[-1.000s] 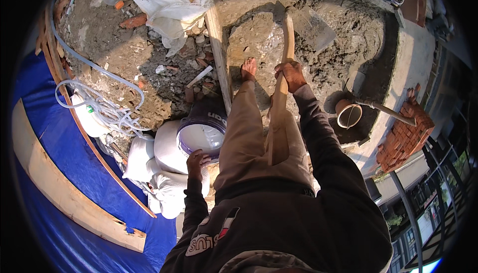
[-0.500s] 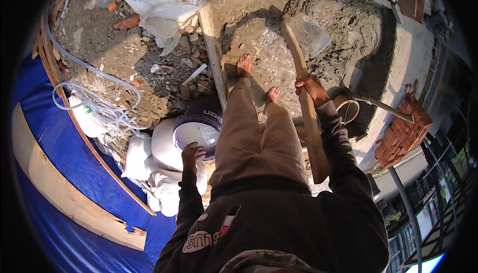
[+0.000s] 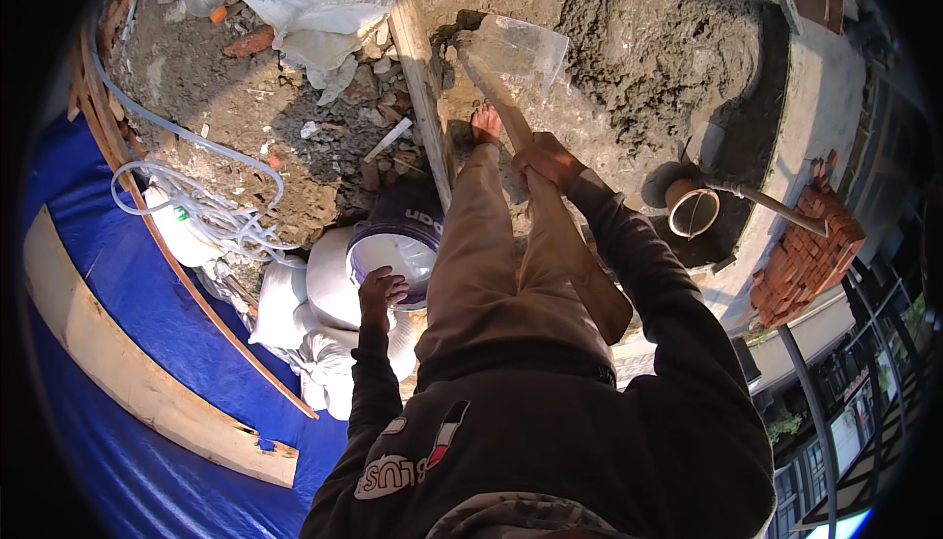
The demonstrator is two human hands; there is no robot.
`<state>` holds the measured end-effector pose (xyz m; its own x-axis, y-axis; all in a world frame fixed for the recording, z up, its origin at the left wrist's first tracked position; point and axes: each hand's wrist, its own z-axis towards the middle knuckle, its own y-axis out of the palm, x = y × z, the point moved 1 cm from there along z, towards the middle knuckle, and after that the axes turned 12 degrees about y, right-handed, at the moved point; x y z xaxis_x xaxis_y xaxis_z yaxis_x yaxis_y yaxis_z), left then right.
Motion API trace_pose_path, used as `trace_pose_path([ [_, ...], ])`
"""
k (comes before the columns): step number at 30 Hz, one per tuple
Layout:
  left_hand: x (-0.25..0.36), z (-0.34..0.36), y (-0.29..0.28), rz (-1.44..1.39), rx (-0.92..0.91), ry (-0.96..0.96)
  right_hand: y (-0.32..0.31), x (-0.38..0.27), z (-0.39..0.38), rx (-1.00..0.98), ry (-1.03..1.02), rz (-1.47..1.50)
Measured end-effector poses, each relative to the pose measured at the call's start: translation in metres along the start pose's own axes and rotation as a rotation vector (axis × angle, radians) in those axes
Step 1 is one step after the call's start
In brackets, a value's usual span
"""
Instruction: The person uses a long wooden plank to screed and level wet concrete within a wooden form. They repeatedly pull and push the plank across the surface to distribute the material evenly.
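Person's R hand (image 3: 550,159) is clamped round the wooden handle of a mortar hoe (image 3: 566,226), which is R of the timber plank (image 3: 417,77); its blade is over wet mortar (image 3: 668,48), also R of plank, contact unclear. L hand (image 3: 381,293), fingers loosely bent & slightly apart, is by the mouth of a purple-rimmed bucket (image 3: 401,205) below plank's lower end; can't tell if touching. Brick stack (image 3: 810,254) far R of plank, coiled hose (image 3: 211,213) L.

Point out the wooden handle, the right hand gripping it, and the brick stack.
Wooden handle (image 3: 572,248), head view: shaft below the hand.
Right hand (image 3: 548,160), head view: middle of the hand.
Brick stack (image 3: 807,256), head view: middle of the pile.
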<state>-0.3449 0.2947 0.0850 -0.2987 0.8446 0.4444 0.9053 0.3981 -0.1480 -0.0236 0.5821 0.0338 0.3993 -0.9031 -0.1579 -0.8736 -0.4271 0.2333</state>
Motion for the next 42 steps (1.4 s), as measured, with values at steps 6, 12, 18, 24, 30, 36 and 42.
trace_pose_path([
  [6,-0.004,0.003,-0.009,0.033,0.001,0.008,-0.055,0.034,-0.03,0.112,0.02,0.215],
  [12,-0.022,-0.003,0.001,0.026,-0.002,-0.061,-0.044,0.062,-0.006,0.138,-0.47,-0.072],
  [18,-0.008,0.004,0.004,0.02,-0.02,0.018,0.026,0.045,0.005,0.006,0.039,0.059],
  [24,0.024,0.029,0.045,0.036,-0.113,0.078,-0.011,0.062,-0.012,-0.005,0.03,0.102],
  [30,0.053,0.072,0.155,-0.23,-0.343,0.134,-0.019,0.071,-0.075,0.078,0.127,0.122],
  [36,0.072,0.084,0.276,-0.696,-0.41,-0.22,-0.011,0.112,-0.138,-0.034,0.032,0.114],
  [42,0.049,0.088,0.312,-0.774,-0.313,-0.165,-0.037,0.208,-0.156,0.36,-0.265,-0.569],
])
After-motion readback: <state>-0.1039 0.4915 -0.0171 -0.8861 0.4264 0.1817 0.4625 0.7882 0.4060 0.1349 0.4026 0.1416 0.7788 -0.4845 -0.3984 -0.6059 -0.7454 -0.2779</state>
